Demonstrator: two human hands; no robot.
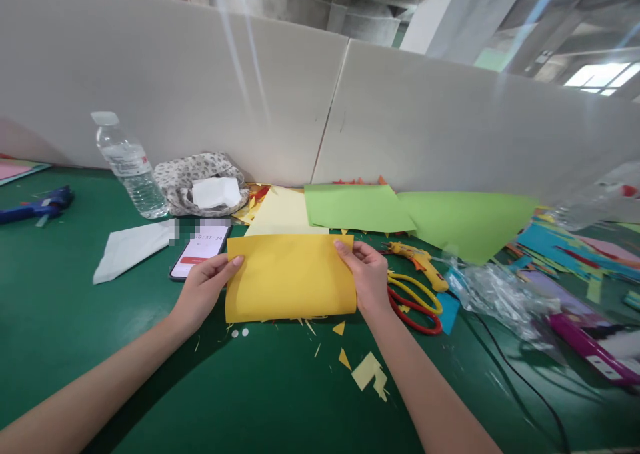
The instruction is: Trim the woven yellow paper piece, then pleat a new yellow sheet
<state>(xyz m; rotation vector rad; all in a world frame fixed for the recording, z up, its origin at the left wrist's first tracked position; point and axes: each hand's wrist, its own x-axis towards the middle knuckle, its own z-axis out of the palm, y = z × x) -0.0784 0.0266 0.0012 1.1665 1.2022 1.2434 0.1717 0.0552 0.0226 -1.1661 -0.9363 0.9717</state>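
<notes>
A sheet of deep yellow paper point(290, 277) lies folded on the green table point(75, 307) in front of me. My left hand point(205, 287) pinches its upper left corner, thumb on top. My right hand point(365, 274) grips the upper right edge the same way, fingers closed round the paper. Just right of my right hand lie scissors point(415, 301) with yellow and red handles, and behind them a yellow glue gun point(417, 261).
A phone point(200, 247) with a lit screen, a white tissue point(130, 247), a water bottle point(130, 167) and a patterned pouch point(200, 177) sit at the left. Pale yellow point(283, 214) and green sheets point(355, 207), plastic wrap point(500, 294) and paper scraps point(370, 371) lie around. Grey partition boards stand behind.
</notes>
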